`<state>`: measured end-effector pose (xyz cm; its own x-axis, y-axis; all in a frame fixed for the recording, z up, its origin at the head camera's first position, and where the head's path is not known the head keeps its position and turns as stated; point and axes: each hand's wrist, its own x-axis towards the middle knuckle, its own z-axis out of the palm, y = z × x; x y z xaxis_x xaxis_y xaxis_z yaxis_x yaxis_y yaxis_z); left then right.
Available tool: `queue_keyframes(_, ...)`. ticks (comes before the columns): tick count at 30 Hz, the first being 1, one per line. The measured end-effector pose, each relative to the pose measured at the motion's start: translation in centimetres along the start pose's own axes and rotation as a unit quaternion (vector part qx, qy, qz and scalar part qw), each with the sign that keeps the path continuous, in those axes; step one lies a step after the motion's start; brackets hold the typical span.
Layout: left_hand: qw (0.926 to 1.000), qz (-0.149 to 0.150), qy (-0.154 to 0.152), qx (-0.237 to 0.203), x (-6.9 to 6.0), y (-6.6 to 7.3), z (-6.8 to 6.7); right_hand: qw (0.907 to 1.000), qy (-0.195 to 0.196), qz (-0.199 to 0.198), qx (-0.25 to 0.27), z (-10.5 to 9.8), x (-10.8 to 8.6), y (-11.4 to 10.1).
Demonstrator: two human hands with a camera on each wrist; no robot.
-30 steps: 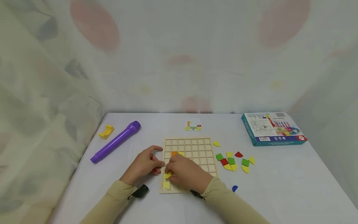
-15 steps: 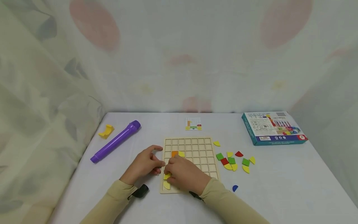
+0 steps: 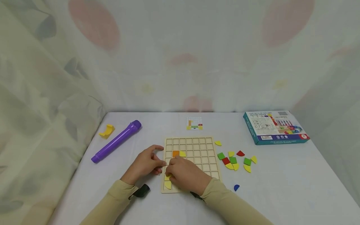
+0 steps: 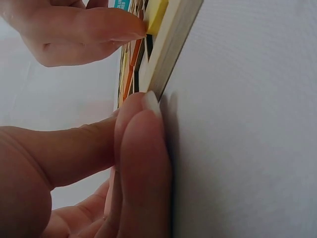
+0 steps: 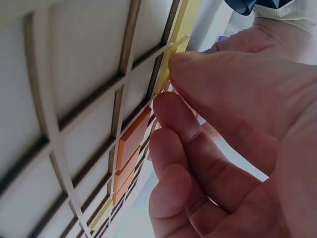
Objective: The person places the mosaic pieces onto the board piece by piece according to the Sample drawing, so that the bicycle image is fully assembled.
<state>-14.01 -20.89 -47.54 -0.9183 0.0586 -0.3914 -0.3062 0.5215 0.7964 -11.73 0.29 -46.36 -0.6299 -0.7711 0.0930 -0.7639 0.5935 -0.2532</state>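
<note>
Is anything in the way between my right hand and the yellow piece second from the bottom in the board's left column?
Nothing visible: in the right wrist view, your right hand touches the yellow piece. Your left hand is at the left edge of the board, not between them.

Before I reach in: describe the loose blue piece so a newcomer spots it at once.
Find the wooden grid board on the white table. To its right lie green, red and yellow pieces; nearer the camera, close by the right sleeve, one small half-round piece lies alone. It is the only blue one among the loose pieces.
</note>
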Motion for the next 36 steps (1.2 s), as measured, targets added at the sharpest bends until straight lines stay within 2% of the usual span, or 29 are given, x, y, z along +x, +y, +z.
queue_keyframes(5, 1.0000, -0.007, 0.001, 0.005, -0.1, 0.1, 0.0, 1.0000, 0.000, -0.006, 0.003, 0.0, 0.0, 0.0)
queue_keyframes(11, 1.0000, -0.001, 0.001, 0.000, 0.1, 0.1, 0.1, 0.9999, -0.007, 0.006, -0.006, 0.0, -0.1, 0.0)
queue_keyframes(20, 0.9999, 0.001, -0.010, -0.008, 0.1, 0.0, 0.4, 0.9986, -0.016, 0.036, 0.034, -1.2, -1.1, 1.2)
queue_keyframes(27, 0.9999, -0.011, 0.000, -0.006, 0.4, 0.0, 0.3, 0.9899, 0.002, 0.116, 0.082, -3.1, -3.6, 4.8)
queue_keyframes(31, 0.9999, -0.012, 0.000, -0.001, 0.4, 0.1, 0.1, 0.9811, 0.012, 0.170, 0.092, -3.6, -6.3, 7.6)
queue_keyframes(36, 0.9999, -0.013, -0.001, -0.005, 0.3, 0.1, 0.1, 0.9628, 0.011, 0.249, 0.105, -4.3, -10.5, 11.0)
